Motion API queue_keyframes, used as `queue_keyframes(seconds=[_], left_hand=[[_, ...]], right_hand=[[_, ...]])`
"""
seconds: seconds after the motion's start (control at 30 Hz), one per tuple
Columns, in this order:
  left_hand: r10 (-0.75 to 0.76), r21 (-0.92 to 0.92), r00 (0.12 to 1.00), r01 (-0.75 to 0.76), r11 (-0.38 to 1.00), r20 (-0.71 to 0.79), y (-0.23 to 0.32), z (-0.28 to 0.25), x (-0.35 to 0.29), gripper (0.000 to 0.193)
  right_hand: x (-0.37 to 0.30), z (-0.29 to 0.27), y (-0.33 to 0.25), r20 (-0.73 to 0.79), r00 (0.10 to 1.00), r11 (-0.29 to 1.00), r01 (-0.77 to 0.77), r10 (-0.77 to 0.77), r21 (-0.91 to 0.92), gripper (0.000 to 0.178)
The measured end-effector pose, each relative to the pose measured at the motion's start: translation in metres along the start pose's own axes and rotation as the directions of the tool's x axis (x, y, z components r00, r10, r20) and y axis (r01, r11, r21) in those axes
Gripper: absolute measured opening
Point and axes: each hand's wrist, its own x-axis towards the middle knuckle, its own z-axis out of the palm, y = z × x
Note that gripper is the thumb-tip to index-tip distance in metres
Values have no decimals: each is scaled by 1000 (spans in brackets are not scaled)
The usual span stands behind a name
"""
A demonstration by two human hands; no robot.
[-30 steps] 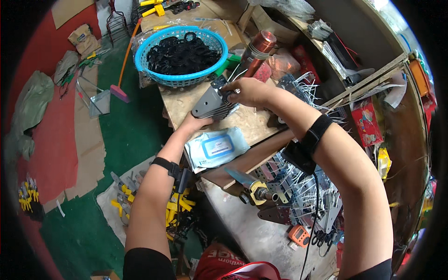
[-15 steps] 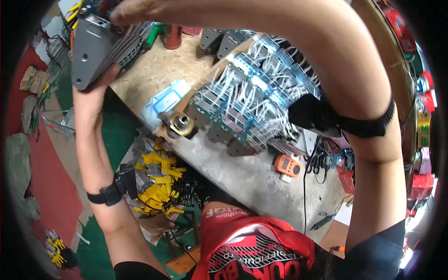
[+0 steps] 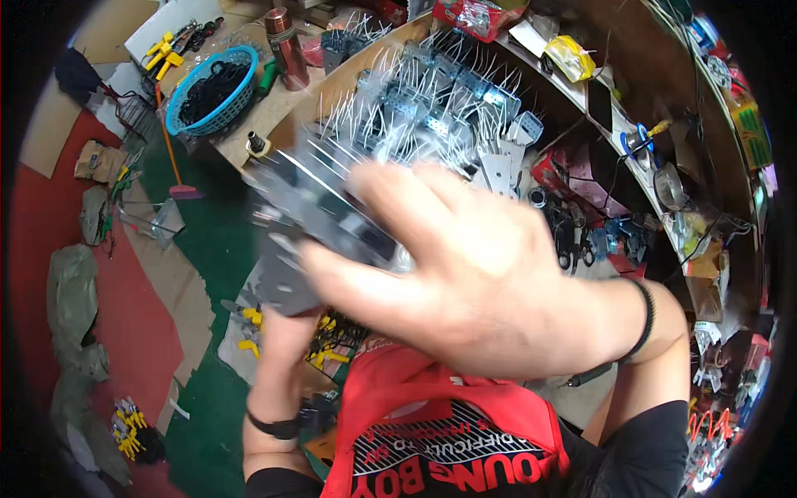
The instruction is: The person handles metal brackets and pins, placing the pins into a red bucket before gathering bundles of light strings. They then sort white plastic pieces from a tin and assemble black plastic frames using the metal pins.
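Note:
In front of my chest hangs a stack of dark grey metal plates [image 3: 286, 278] with rounded corners and small holes, smeared by motion. My right hand [image 3: 465, 274] spans it from above, thumb on the near side and fingers on the far side. From below, my left hand [image 3: 289, 328] supports the same stack; its fingers are hidden behind the plates. Beyond, on the workbench, stand rows of bluish metal brackets [image 3: 436, 124] with many thin white wires sticking up.
A blue basket [image 3: 174, 112] of black cords sits at the far left of the bench, near a copper-coloured flask [image 3: 286, 54]. Yellow-handled parts [image 3: 330, 357] lie low beside me. A cluttered shelf [image 3: 610, 124] runs along the right, with scissors [image 3: 577, 241] below it.
Both hands have brought the plate stack from the upper left down and nearer to my body. The view has shifted, so the basket and the right-hand shelf now show.

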Motion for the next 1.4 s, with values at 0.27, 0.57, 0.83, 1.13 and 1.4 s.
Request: queue_keyframes(seconds=[0.27, 0.57, 0.83, 1.13, 1.4], left_hand=[[-289, -11, 937, 296, 955, 195, -165, 67, -28, 51], [-292, -49, 939, 305, 951, 180, -227, 86, 19, 62], [-118, 507, 984, 34, 861, 135, -211, 68, 25, 61], [-107, 567, 994, 74, 820, 25, -216, 37, 3, 71], [-70, 533, 995, 19, 846, 74, -216, 36, 10, 60]], right_hand=[[-143, 108, 16, 169, 915, 916, -386, 366, 107, 36], [-165, 181, 57, 111, 882, 871, -469, 457, 143, 37], [-161, 191, 58, 142, 868, 861, -493, 476, 124, 38], [-159, 194, 39, 175, 874, 878, -472, 454, 79, 42], [-131, 113, 67, 141, 870, 859, -491, 473, 146, 40]])
